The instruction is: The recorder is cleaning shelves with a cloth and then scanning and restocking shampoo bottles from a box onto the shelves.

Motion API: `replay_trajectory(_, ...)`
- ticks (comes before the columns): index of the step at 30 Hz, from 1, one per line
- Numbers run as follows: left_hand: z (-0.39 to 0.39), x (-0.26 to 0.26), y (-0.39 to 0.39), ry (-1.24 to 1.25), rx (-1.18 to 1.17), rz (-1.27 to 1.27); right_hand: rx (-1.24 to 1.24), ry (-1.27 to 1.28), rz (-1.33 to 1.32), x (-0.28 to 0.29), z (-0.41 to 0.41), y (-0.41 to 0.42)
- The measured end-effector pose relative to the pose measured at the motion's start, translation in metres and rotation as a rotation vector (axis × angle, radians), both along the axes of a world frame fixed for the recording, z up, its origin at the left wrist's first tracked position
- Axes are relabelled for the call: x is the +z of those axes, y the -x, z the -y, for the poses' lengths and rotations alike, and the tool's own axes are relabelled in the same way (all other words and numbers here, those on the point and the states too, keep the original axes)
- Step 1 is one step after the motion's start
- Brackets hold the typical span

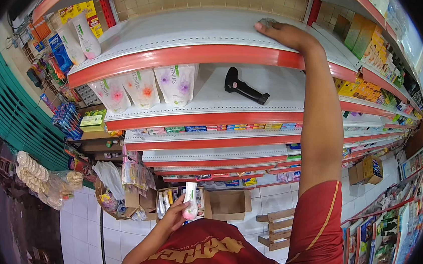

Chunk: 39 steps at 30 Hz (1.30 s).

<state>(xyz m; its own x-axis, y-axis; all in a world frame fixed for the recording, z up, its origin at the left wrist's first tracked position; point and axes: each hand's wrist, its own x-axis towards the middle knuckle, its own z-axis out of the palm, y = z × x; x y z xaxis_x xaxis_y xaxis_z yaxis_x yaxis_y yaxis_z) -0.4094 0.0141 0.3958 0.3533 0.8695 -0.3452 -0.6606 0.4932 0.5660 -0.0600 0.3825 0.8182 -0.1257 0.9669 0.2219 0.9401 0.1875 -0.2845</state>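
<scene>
My left hand is closed around a white and pink Shinzui bottle, held upright near my belly. My right arm is stretched up to the top shelf, where my right hand presses a greyish cloth or sponge on the white surface; its fingers partly cover it. Two Shinzui bottles stand at the left end of that shelf. One shelf lower are Shinzui refill pouches and a black handheld barcode scanner lying on its side.
Below are shelves with small boxed goods. On the tiled floor stand an open cardboard box, a box of bottles, a carton with a plastic bag and a slatted wooden stool or rack. Stocked shelves line the right side.
</scene>
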Motion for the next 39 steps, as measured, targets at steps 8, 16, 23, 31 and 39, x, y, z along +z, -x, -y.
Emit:
replay_trajectory(8, -0.023, 0.039, -0.023, -0.079, -0.063, 0.035, 0.38, -0.844, -0.28, -0.062, 0.11, 0.016)
replay_trajectory(16, -0.054, 0.087, -0.037, -0.191, -0.112, 0.246, 0.658, -0.321, -0.226, -0.271, 0.248, 0.111)
replay_trajectory(23, -0.066, 0.084, -0.032, -0.082, 0.157, 0.107, 0.812, -0.189, -0.457, -0.317, 0.333, 0.128)
replay_trajectory(31, -0.058, 0.089, -0.051, -0.03, 0.161, -0.014, 0.085, 0.281, -1.531, -0.312, 0.337, 0.088)
replay_trajectory(39, -0.064, 0.104, -0.09, -0.206, 0.152, 0.365, 0.454, -0.346, -0.284, -0.314, 0.323, 0.123)
